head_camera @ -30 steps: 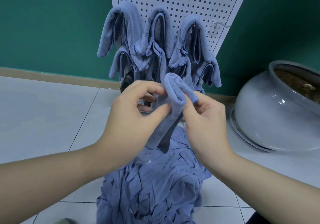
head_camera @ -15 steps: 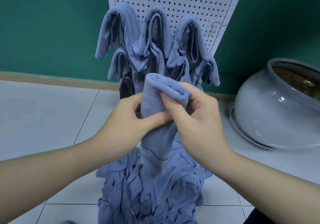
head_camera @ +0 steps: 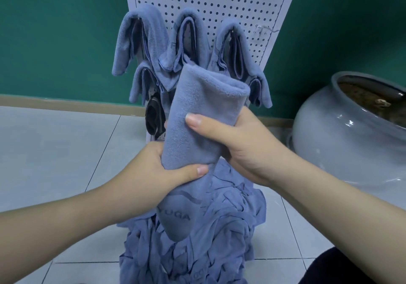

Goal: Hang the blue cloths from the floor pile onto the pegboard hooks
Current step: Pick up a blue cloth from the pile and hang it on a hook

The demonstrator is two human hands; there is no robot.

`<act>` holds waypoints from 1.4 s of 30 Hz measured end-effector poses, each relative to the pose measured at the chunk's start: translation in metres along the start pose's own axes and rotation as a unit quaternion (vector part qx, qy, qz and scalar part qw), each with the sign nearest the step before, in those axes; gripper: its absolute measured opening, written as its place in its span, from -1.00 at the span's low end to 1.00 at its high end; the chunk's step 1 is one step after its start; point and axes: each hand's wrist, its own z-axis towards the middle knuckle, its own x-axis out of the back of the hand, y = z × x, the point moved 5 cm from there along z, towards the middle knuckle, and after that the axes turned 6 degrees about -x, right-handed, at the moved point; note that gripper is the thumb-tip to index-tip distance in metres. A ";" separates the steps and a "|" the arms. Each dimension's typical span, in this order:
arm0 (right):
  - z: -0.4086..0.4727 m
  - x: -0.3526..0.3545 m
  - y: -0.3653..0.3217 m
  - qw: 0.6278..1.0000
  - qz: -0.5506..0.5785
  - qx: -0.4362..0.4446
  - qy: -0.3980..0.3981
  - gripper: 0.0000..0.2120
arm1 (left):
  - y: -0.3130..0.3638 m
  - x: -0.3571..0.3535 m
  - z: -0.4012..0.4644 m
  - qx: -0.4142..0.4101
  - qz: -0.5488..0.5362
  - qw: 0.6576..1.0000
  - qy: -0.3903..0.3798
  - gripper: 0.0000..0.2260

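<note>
I hold one folded blue cloth [head_camera: 204, 116] upright in front of the white pegboard [head_camera: 219, 2]. My left hand [head_camera: 153, 174] grips its lower part, thumb across the front. My right hand [head_camera: 237, 143] grips its right side higher up, thumb pressed on the front. The cloth's folded top is a rounded loop, and its tail hangs down over the pile of blue cloths [head_camera: 219, 228] on the floor. Several blue cloths [head_camera: 142, 39] hang on the pegboard hooks behind. A bare metal hook [head_camera: 262, 30] shows at the board's right edge.
A large grey ceramic pot [head_camera: 342, 134] lies tilted on the floor at the right. A dark object [head_camera: 153, 116] sits at the pegboard's foot, behind the held cloth. Green wall with a tan skirting behind; pale floor tiles [head_camera: 55, 147] spread to the left.
The cloth has been folded over and raised higher in front of the hanging cloths. My left hand slid down to its lower part; my right hand now wraps its right side.
</note>
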 end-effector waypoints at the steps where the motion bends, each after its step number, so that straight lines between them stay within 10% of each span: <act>1: -0.001 0.002 0.004 1.000 -0.007 -0.004 0.003 -0.80 | -0.003 0.000 -0.001 0.009 0.008 1.000 -0.013 -0.92; 22: -0.006 0.075 -0.030 0.950 0.214 0.000 0.226 -0.58 | -0.046 0.025 -0.001 0.084 0.142 0.972 -0.166 -0.90; 25: -0.008 0.066 -0.025 0.954 0.207 -0.022 0.214 -0.59 | -0.033 0.029 0.004 0.081 0.122 0.969 -0.201 -0.61; 29: -0.008 0.049 -0.016 0.957 0.211 -0.044 0.195 -0.60 | -0.004 0.025 0.014 0.000 0.075 0.980 -0.184 -0.41; 42: 0.005 0.065 0.023 0.945 0.069 -0.131 0.293 -0.77 | 0.014 0.026 0.025 0.011 -0.044 0.996 -0.072 -0.69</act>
